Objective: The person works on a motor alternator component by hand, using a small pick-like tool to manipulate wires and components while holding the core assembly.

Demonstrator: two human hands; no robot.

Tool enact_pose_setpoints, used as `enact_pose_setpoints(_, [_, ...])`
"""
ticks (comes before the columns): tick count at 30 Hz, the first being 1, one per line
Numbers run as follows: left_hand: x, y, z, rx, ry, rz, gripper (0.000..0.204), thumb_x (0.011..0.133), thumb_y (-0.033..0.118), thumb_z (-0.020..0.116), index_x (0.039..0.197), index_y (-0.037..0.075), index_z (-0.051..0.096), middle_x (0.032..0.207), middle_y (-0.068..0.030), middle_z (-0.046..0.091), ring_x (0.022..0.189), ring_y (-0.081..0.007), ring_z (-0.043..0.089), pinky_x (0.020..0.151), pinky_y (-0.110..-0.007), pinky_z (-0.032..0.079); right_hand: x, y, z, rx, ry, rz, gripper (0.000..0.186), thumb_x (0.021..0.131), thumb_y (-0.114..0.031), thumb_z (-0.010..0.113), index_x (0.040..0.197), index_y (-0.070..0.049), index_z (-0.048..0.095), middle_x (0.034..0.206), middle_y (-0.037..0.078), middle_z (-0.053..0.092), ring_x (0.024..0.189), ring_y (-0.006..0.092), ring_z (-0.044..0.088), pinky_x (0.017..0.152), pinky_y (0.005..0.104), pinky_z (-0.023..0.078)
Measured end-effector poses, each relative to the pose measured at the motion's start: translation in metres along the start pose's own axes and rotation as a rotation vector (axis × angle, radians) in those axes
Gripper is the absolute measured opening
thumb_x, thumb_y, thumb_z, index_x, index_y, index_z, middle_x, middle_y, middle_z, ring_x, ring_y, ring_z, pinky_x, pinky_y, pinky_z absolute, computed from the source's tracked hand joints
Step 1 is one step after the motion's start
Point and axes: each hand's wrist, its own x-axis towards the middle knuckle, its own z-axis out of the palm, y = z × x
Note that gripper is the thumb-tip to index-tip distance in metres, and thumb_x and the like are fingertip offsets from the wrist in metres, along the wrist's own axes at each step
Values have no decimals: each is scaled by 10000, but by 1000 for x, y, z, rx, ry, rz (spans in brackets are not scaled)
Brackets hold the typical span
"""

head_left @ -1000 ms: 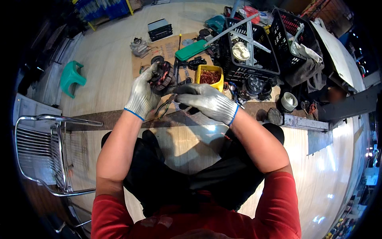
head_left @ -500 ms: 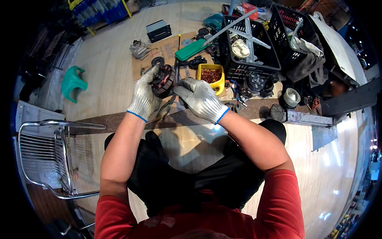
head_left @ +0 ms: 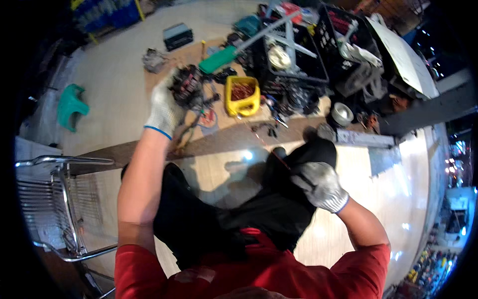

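Note:
My left hand [head_left: 167,107], in a pale work glove with a blue hem, is closed around a dark round motor part [head_left: 186,85] with reddish copper windings. The part is held above the cardboard. Just below that hand lie pliers [head_left: 184,133], blurred. My right hand [head_left: 321,185], gloved as well, is over my right thigh with its fingers curled. A thin reddish strand [head_left: 281,158] shows by its fingertips; whether the hand holds it is blurred. Near the middle a yellow cut-open container [head_left: 242,107] holds copper-coloured scraps.
Black crates [head_left: 298,74] stand at the back right, with loose motor parts [head_left: 298,99] before them. A green-handled tool [head_left: 217,60] lies across the cardboard. On the left are a green stool [head_left: 72,107] and a metal chair [head_left: 64,199]. A white fan wheel [head_left: 342,114] stands at right.
My right hand has left the motor part and moved back and right, over my thigh. My left hand keeps hold of the part. The whole view has shifted slightly.

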Motion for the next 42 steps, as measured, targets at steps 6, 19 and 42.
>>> enact_pose_setpoints(6, [57,6,-56,112,-124,-117,452,1077,257,402,1458,13,429,1446,-206,485,1312,-313,505,1151,-442,406,-240,102,-43,-540,-276,431,190,899,-165,593,1068,-121,667,906,137,681,784,320,656,628,462,527])
enact_pose_setpoints(19, [94,-1,-75,726,-345,83,513,1088,320,307,1482,3,395,1460,-214,504,1330,-308,535,1144,-419,433,-552,26,-216,-1141,-489,2111,283,1003,-238,484,1108,-175,739,1137,106,734,1059,312,709,823,463,572])
enact_pose_setpoints(42, [-16,-27,-19,289,-51,-52,343,999,304,596,1135,-9,625,970,-136,718,824,-256,729,699,-420,632,22,69,-56,388,350,482,294,959,-44,622,1250,-18,652,1159,118,713,1024,173,672,912,287,524])
